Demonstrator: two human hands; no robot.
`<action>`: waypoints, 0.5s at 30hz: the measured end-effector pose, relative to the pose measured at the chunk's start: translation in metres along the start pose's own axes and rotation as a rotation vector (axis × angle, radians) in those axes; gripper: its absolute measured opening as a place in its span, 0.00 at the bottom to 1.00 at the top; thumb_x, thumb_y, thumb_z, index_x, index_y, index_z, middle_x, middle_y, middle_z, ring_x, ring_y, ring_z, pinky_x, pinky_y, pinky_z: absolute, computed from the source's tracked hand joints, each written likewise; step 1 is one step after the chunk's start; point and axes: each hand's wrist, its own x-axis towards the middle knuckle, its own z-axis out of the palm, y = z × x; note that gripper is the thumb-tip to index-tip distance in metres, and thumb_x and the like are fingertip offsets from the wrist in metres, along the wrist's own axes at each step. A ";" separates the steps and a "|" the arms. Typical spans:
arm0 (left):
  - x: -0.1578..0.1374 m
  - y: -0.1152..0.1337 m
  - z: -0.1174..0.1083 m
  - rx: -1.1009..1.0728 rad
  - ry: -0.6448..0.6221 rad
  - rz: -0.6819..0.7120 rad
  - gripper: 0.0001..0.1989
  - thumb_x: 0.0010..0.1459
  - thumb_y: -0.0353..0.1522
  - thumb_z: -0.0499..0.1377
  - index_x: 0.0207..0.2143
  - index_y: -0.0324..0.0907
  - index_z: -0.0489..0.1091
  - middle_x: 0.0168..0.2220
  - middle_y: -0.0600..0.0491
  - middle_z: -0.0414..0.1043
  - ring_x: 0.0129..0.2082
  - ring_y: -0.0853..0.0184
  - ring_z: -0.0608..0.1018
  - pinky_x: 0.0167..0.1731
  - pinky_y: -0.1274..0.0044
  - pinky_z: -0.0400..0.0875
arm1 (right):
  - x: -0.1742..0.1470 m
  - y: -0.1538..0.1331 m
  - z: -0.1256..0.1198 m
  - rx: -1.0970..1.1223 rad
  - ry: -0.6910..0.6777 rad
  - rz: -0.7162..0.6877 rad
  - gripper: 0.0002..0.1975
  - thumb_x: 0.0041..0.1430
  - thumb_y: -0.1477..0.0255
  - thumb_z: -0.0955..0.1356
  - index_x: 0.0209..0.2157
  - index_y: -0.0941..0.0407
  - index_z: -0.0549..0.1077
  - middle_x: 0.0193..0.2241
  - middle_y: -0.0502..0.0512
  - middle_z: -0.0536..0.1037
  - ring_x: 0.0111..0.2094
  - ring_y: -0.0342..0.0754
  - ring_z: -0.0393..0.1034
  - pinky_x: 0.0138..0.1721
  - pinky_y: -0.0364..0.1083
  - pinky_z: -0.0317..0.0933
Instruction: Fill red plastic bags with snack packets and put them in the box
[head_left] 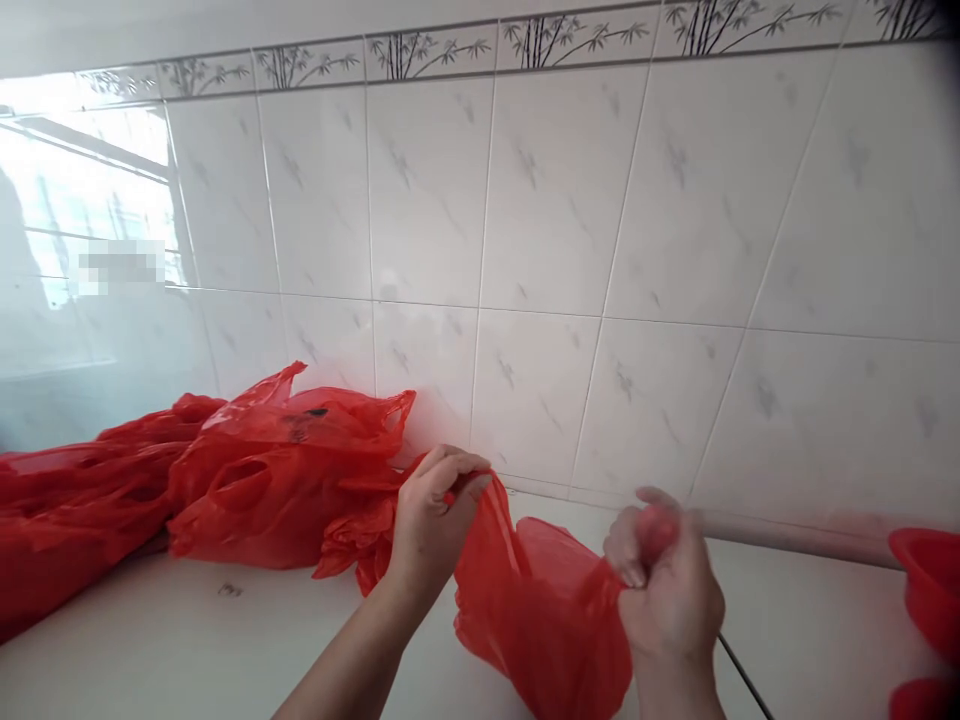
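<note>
- Red bag [555, 610] is slung between both hands, body sagging below; limp, lower end cut off, so long axis unclear.
- Left hand [439, 505] pinches its upper left edge; right hand [667, 580] is curled on the right edge — blurred, red plastic bunched in the fist. Neither is clearly nearer.
- Pile of red bags [262, 490] just left of left hand — crowds that side.
- Dark rod [742, 672] beside right wrist, red container [930, 590] farther right.
- Tiled wall [540, 200] behind.
</note>
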 end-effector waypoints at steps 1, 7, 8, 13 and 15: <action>0.000 0.004 0.003 -0.051 -0.055 -0.018 0.07 0.55 0.25 0.58 0.32 0.44 0.74 0.31 0.55 0.72 0.32 0.72 0.73 0.31 0.81 0.67 | -0.005 0.000 0.004 -0.081 -0.040 0.024 0.16 0.63 0.56 0.62 0.43 0.52 0.69 0.14 0.42 0.58 0.16 0.38 0.47 0.17 0.38 0.46; -0.015 0.020 0.028 -0.463 -0.319 -0.355 0.05 0.53 0.27 0.60 0.35 0.42 0.71 0.25 0.56 0.68 0.25 0.72 0.71 0.26 0.80 0.67 | -0.025 0.000 0.021 -0.476 -0.615 0.290 0.22 0.59 0.56 0.67 0.50 0.54 0.67 0.22 0.45 0.65 0.22 0.40 0.57 0.24 0.40 0.54; -0.018 0.020 0.030 -0.504 -0.313 -0.378 0.07 0.55 0.28 0.59 0.38 0.42 0.70 0.27 0.56 0.69 0.26 0.71 0.71 0.26 0.79 0.68 | -0.025 0.000 0.021 -0.513 -0.624 0.280 0.19 0.60 0.56 0.66 0.44 0.56 0.69 0.23 0.46 0.65 0.22 0.39 0.56 0.23 0.40 0.53; -0.035 0.003 0.029 -0.279 -0.214 -0.015 0.14 0.51 0.30 0.65 0.42 0.46 0.70 0.39 0.52 0.68 0.39 0.67 0.72 0.37 0.75 0.70 | -0.019 0.008 0.014 -0.631 -0.452 0.211 0.21 0.62 0.53 0.63 0.28 0.58 0.68 0.21 0.46 0.60 0.23 0.39 0.52 0.23 0.40 0.49; -0.041 -0.004 0.032 -0.156 -0.313 0.082 0.16 0.49 0.26 0.65 0.41 0.46 0.71 0.38 0.52 0.68 0.38 0.67 0.72 0.37 0.76 0.69 | -0.018 0.010 0.013 -0.605 -0.448 0.204 0.23 0.63 0.53 0.61 0.25 0.58 0.65 0.21 0.46 0.57 0.23 0.40 0.50 0.23 0.41 0.48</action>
